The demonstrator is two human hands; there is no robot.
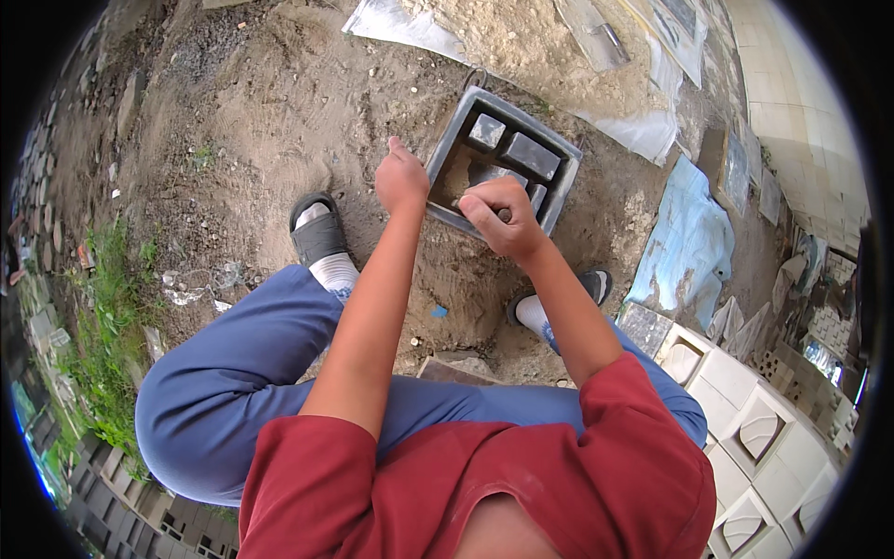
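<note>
A dark square mould (564,191) with raised blocks inside lies tilted on the dirt in front of me. Brown material sits in the left part of its hollow. My left hand (402,177) is at the mould's left rim, closed with the thumb side up; what its fingers hold, if anything, is hidden. Over the mould's near edge my right hand (507,216) is wrapped round a handle (504,214), whose round end shows beside the thumb. The rest of that tool is hidden under the hand.
Heaped sand (503,37) on white sheeting (643,135) lies beyond the mould. A blue sheet (684,233) is to the right. White patterned blocks (745,424) are stacked at the lower right. My sandalled feet (318,233) flank the mould; grass (107,345) grows far left.
</note>
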